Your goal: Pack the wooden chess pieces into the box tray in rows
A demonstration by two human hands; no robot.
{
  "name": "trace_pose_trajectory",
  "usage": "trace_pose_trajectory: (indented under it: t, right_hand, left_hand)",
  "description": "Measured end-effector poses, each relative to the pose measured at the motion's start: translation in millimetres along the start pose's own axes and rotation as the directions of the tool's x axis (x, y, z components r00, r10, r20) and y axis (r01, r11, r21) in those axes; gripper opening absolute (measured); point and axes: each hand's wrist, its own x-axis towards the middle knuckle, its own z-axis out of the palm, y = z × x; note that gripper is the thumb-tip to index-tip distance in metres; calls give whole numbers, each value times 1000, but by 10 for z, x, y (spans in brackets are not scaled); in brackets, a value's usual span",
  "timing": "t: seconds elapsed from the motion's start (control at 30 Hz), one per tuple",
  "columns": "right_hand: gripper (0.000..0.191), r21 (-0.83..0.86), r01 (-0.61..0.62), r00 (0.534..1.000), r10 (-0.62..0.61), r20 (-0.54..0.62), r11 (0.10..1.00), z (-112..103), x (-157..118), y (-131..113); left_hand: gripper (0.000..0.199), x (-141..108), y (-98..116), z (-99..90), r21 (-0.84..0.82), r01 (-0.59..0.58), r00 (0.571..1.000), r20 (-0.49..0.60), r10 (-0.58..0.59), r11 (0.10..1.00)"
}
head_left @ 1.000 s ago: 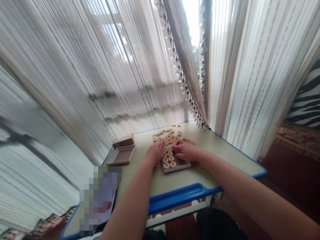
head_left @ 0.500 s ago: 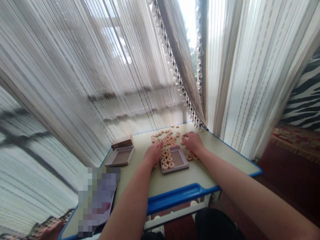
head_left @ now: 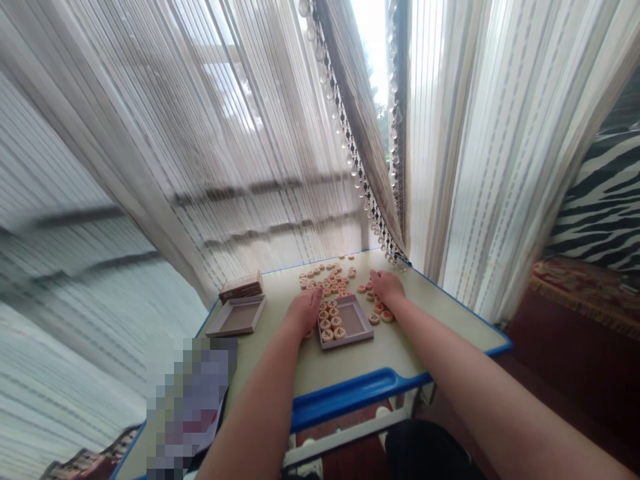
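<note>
The right hand (head_left: 389, 287) curls by xiangqi pieces (head_left: 387, 317) near the counter's (head_left: 440, 309) far-right corner; the left hand (head_left: 304, 309) flanks a box (head_left: 356, 320); both grips unclear.

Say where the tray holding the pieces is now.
In the head view, the tray sits near the middle of the table, just right of the left hand and beyond the blue groove.

Noted sheer curtain (head_left: 280, 120) across window (head_left: 376, 47), with beaded trim (head_left: 349, 160). Observed zebra print (head_left: 600, 200) at far right, above fringed cloth (head_left: 580, 287). Recorded pixelated item (head_left: 195, 400) at near left.
</note>
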Motion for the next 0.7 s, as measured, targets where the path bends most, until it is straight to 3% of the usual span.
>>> trace_pose_trajectory:
  t: [0.17, 0.27, 0.53, 0.7]
  right_hand:
    - [51, 8, -115, 992, 115, 58, 993, 18, 153, -78]
    - [50, 9, -126, 990, 125, 70, 992, 10, 219, -112]
    - [40, 89, 68, 982, -83, 171, 994, -235, 314, 155]
    - [29, 24, 161, 969, -163, 185, 987, -168, 327, 117]
  left_hand:
    - [57, 0, -5, -1, 17, 4, 1000, 4, -4, 1000]
    - [57, -16, -2, -4, 25, 15, 1000, 8, -15, 1000]
    - [55, 6, 16, 0, -17, 30, 1000, 1, -30, 999]
    - [57, 49, 12, 14, -73, 108, 993, -30, -111, 991]
